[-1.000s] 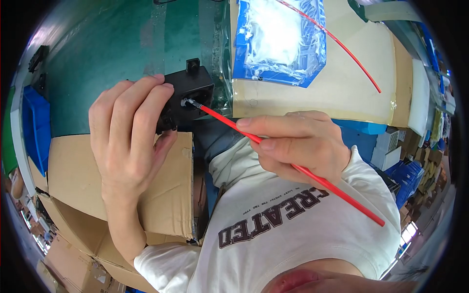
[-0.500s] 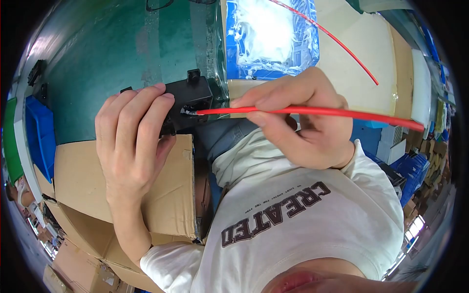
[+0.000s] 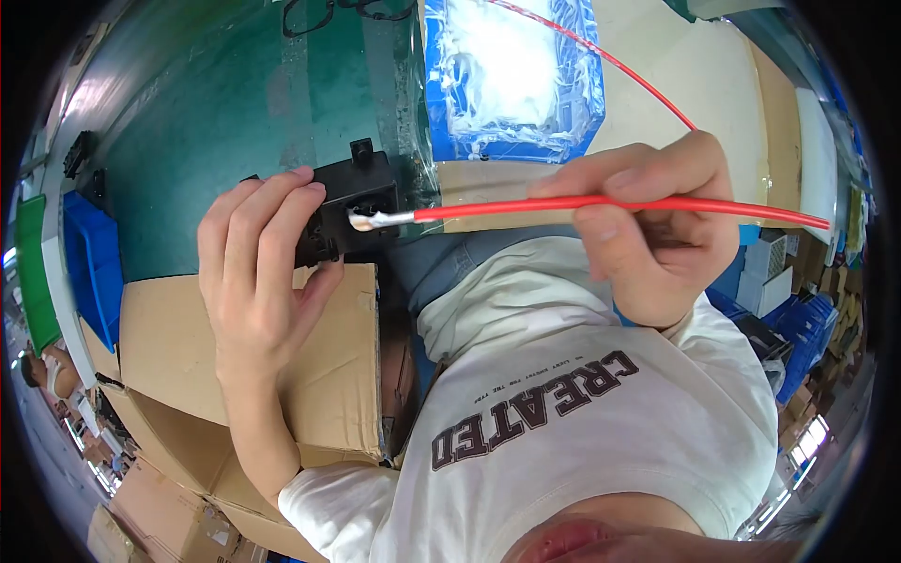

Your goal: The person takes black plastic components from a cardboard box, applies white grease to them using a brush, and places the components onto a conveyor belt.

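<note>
My left hand [image 3: 258, 253] is closed around a black plastic housing [image 3: 352, 178] at the front edge of the green work surface. Its fingers lie over the left side, and the thumb is underneath. In the housing's face there is a dark recess. Between thumb and fingers, my right hand [image 3: 666, 225] grips a slim red-handled brush [image 3: 507, 208]. The brush lies nearly level, its pale tip coated with white paste and just over the housing; whether it touches, I cannot tell. Behind, a blue tray [image 3: 441, 141] holds white paste, with a second red rod [image 3: 643, 83] reaching across it.
Open cardboard boxes [image 3: 328, 375] stand below my left forearm. A blue bin [image 3: 92, 267] is at the left edge of the green work surface [image 3: 197, 141]. Black loops [image 3: 380, 13] lie at the back. Another person [image 3: 61, 375] is far left.
My right hand has drawn the brush back to the right, so its white-coated tip is out of the recess. My left hand still holds the housing.
</note>
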### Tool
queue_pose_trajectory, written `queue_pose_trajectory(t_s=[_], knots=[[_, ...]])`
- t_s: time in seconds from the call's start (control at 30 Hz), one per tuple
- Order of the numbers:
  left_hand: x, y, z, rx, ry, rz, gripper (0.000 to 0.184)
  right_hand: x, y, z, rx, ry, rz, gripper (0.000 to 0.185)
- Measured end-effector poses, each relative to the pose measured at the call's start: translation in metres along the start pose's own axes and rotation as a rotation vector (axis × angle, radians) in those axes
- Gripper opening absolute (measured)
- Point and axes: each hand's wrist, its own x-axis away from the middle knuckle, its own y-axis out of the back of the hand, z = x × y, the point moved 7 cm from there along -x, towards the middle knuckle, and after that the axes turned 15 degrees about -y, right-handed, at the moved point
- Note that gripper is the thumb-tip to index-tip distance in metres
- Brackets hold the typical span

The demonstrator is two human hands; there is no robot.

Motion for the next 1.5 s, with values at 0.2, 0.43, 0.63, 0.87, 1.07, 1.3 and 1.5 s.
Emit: queue_pose_trajectory(t_s=[0.2,0.43,0.63,0.87,1.07,1.3,1.5], knots=[[0.001,-0.009,0.016,0.198,0.225,-0.069,0.064,0.007,0.031,-0.007,-0.143,0.099,-0.261,0.015],[0.01,-0.012,0.051,0.153,0.509,0.004,0.059,0.026,0.059,-0.012,0.026,0.159,-0.409,0.021],[-0.014,-0.012,0.147,0.123,0.571,-0.058,0.059,0.034,0.062,-0.024,0.162,0.091,-0.421,0.021],[-0.098,-0.048,0.279,-0.333,0.345,-0.167,0.063,0.047,0.051,-0.034,0.185,0.069,-0.387,0.02],[-0.105,-0.052,0.255,-0.292,0.426,-0.223,0.053,0.056,0.07,-0.032,0.353,0.012,-0.518,0.013],[0.052,0.06,0.124,0.188,0.171,-0.432,0.043,0.048,0.069,-0.026,0.541,0.062,-0.679,0.017],[0.313,0.175,-0.023,-0.023,1.374,-0.172,0.035,0.038,0.069,-0.018,0.504,0.206,-0.614,0.022]])
